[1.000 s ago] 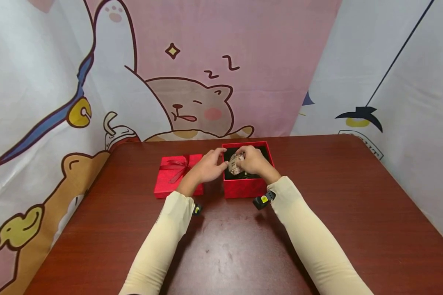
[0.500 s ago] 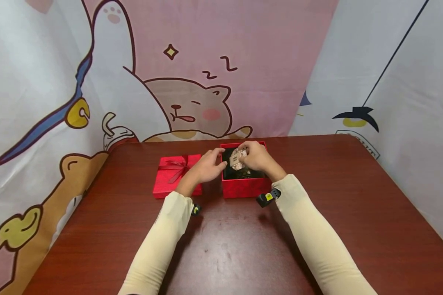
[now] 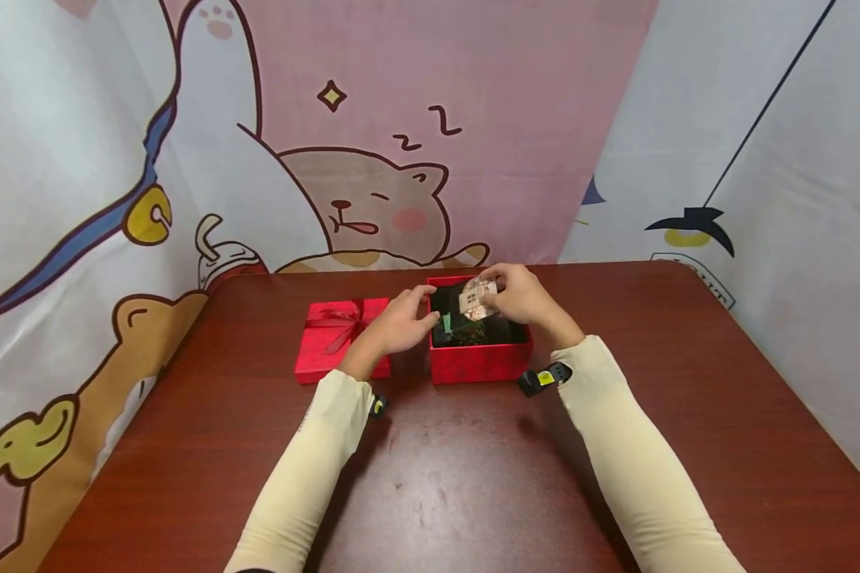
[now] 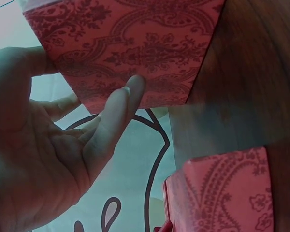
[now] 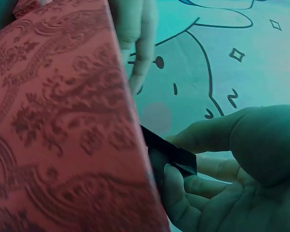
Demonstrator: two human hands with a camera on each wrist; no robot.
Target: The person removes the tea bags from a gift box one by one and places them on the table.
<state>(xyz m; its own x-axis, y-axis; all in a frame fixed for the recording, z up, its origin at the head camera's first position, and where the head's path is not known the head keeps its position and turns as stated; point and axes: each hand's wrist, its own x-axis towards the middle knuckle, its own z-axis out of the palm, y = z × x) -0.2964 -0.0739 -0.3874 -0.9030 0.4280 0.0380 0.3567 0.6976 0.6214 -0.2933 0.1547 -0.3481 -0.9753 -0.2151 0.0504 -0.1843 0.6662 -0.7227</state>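
Note:
In the head view a red gift box point(image 3: 480, 364) stands without its lid, showing a dark inside. My right hand point(image 3: 519, 294) pinches a small beige patterned piece point(image 3: 473, 299) with a window-like mark, tilted over the box opening. The right wrist view shows a dark flat edge point(image 5: 176, 154) between that hand's thumb and fingers. My left hand point(image 3: 404, 320) is at the box's left side, thumb and fingers spread with tips at the rim. In the left wrist view its fingers lie loosely against the patterned wall point(image 4: 135, 48).
A red lid point(image 3: 322, 362) with a ribbon bow point(image 3: 340, 325) lies left of the box, partly behind the left forearm. A small green bit point(image 3: 447, 323) shows inside the box. The brown table point(image 3: 430, 485) meets a cartoon-printed cloth point(image 3: 530, 143) at its back edge.
My right hand has moved to the right and slightly back, bringing the beige piece with it. More of the dark box interior and a green bit now show. The left hand stays at the rim.

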